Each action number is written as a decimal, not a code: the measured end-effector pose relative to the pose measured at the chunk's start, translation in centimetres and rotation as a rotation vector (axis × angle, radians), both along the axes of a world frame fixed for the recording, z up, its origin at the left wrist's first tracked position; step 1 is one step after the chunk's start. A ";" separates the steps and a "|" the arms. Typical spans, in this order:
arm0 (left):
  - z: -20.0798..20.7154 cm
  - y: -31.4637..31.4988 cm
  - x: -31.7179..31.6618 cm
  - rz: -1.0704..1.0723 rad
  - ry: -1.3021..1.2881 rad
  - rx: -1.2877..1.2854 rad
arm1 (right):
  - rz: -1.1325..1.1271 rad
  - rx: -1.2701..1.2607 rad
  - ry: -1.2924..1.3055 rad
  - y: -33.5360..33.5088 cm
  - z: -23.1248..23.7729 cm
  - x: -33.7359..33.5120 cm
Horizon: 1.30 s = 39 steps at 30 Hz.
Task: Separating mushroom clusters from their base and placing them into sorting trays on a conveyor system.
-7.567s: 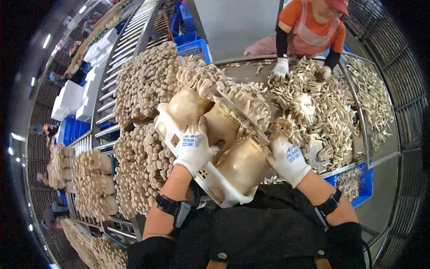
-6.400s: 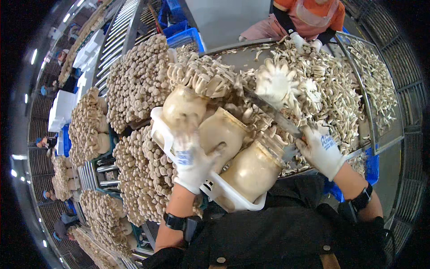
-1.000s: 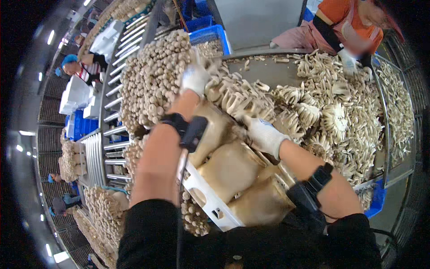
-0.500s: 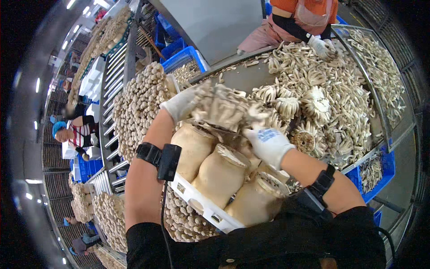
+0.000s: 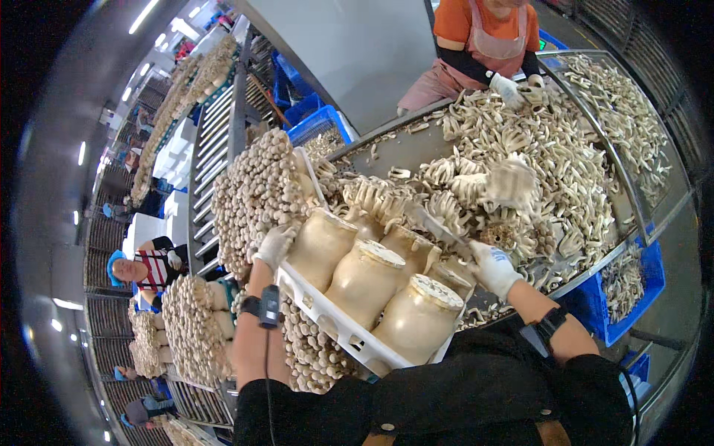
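Observation:
My left hand point(image 5: 275, 247), in a white glove, is closed at the corner of a white crate point(image 5: 316, 305), beside a bottle. The crate is filled with several cream plastic bottles point(image 5: 364, 276) whose tops show pale cut surfaces. My right hand point(image 5: 492, 269), also gloved, grips a knife; its broad blade point(image 5: 433, 224) points up and left over the bottles' far side. A blurred mushroom cluster point(image 5: 512, 183) is over the pile on the metal table, apart from both hands. Trimmed mushroom clusters point(image 5: 379, 199) lie just beyond the bottles.
Loose mushrooms point(image 5: 573, 178) cover much of the metal table point(image 5: 416, 145). Across it, a person in an orange shirt point(image 5: 455, 26) handles mushrooms. Uncut mushroom blocks point(image 5: 253, 193) stand at left beside a roller conveyor point(image 5: 212, 141). A blue basket point(image 5: 632, 293) is at right.
The mushroom cluster has left my hands and moved right over the pile. My left hand has dropped to the crate corner. The knife blade now shows plainly in my right hand.

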<state>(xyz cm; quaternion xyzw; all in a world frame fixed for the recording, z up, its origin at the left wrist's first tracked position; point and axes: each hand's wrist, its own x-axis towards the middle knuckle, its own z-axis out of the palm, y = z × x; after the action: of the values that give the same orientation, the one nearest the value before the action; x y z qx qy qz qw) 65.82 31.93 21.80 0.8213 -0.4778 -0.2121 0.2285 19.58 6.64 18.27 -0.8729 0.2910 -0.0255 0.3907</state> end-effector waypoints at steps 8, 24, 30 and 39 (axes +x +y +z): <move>0.0 0.5 -5.1 0.179 -0.346 0.034 | 0.428 -0.054 0.064 5.6 1.8 0.6; 4.8 -2.1 -10.9 0.392 -0.232 0.358 | 0.448 -0.311 0.189 1.8 4.5 16.9; 5.0 -2.7 -10.4 0.380 -0.198 0.398 | 0.431 -0.248 0.230 1.1 2.3 17.3; 4.8 -3.0 -10.1 0.320 -0.314 0.342 | 0.453 -0.286 0.120 -0.6 -1.7 20.3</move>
<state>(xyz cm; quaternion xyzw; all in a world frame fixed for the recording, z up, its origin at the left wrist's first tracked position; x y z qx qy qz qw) 55.72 28.90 26.63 0.9356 -0.3290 -0.1213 0.0403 39.84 6.06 16.58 -0.9620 0.1046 0.0737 0.2413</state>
